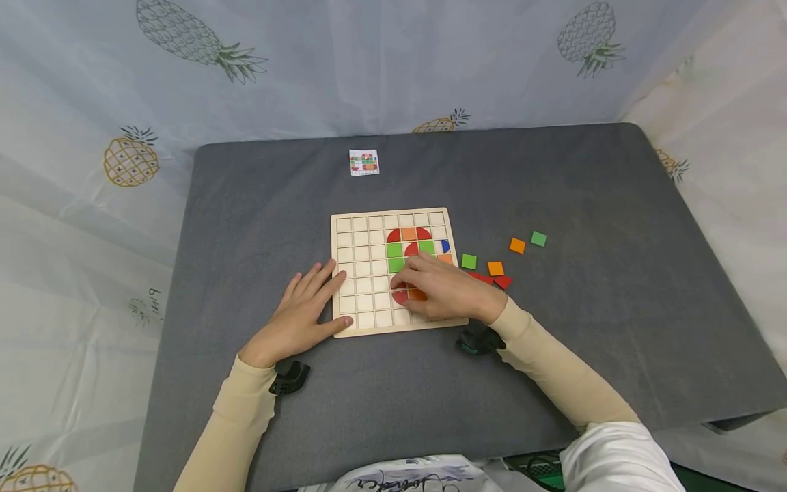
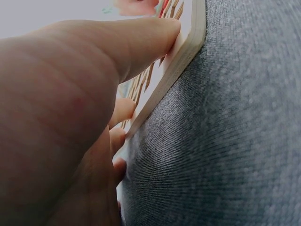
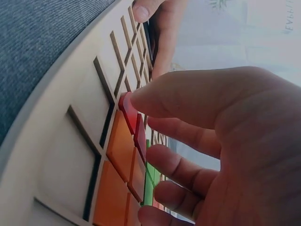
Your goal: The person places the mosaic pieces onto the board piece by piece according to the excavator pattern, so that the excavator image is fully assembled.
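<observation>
A wooden grid board (image 1: 364,321) lies on the grey table, with red, orange, green and blue pieces in cells on its right side. My left hand (image 1: 301,314) rests at the board's left edge, fingers spread and thumb (image 2: 155,35) on the rim. Over the lower right of the board, my right hand (image 1: 445,287) has its fingers bent. Its thumb touches a red quarter-circle piece (image 3: 127,110) at a cell, with the index fingertip close by. Orange pieces (image 3: 121,143) sit beside that one. The hand hides some cells in the head view.
Right of the board lie loose pieces: green squares (image 1: 469,262), orange squares (image 1: 495,268) and several red pieces (image 1: 503,281). A small card (image 1: 365,162) printed with a coloured pattern lies beyond the board. A pineapple-print curtain (image 1: 393,68) hangs behind the table.
</observation>
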### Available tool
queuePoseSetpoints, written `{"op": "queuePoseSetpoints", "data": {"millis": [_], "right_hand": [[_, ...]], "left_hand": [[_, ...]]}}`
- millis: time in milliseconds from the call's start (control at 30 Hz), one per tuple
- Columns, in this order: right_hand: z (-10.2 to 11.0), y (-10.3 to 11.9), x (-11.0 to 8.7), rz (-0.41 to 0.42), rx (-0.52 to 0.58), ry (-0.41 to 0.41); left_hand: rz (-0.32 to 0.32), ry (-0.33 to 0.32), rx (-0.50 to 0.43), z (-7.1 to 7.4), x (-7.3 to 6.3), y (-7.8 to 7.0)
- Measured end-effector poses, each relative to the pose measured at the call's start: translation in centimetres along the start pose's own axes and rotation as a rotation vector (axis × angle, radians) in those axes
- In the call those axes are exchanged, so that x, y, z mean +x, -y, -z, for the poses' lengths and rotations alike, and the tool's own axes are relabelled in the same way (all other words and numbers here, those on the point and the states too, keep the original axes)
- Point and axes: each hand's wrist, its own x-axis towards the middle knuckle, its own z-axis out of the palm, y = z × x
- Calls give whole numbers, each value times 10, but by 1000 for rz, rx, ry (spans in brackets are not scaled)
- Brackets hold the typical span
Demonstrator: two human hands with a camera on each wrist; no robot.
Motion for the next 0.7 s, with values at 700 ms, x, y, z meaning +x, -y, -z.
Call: {"op": "queuePoseSetpoints", "data": {"millis": [700], "right_hand": [[12, -9, -6, -13, 51, -65]], "left_hand": [[-2, 4, -13, 1, -1, 0]]}}
